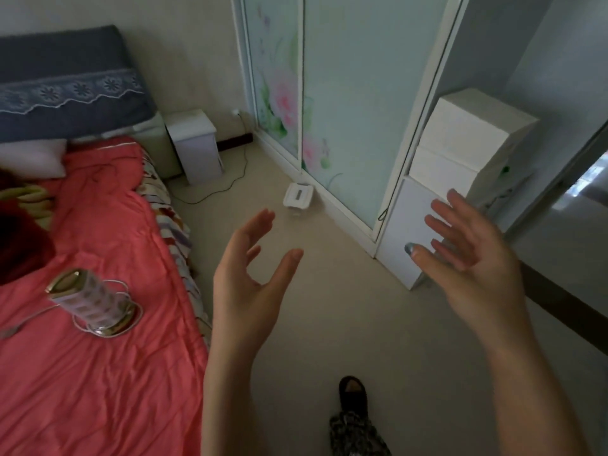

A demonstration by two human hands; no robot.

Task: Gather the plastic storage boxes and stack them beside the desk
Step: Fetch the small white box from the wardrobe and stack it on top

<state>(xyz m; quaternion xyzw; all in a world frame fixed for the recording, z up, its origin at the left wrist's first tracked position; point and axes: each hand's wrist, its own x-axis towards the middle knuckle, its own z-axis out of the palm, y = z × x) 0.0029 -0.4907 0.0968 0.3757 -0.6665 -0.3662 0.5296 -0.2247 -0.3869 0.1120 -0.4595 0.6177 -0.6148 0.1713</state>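
A stack of white storage boxes [460, 166] stands on the floor at the right, against the wardrobe frame. It is three boxes high, the lowest one the tallest. My right hand [473, 251] is open with fingers spread, just in front of the lowest box, and I cannot tell if it touches it. My left hand [250, 281] is open too, palm turned right, held over the floor left of the stack. A small clear box with a white lid [297, 199] lies on the floor by the wardrobe door.
A bed with a red cover [98, 324] fills the left side, with a lamp [92, 301] lying on it. A white bedside cabinet [195, 144] stands in the far corner, its cable trailing over the floor. Sliding wardrobe doors [345, 93] run along the back. My foot [353, 394] is below.
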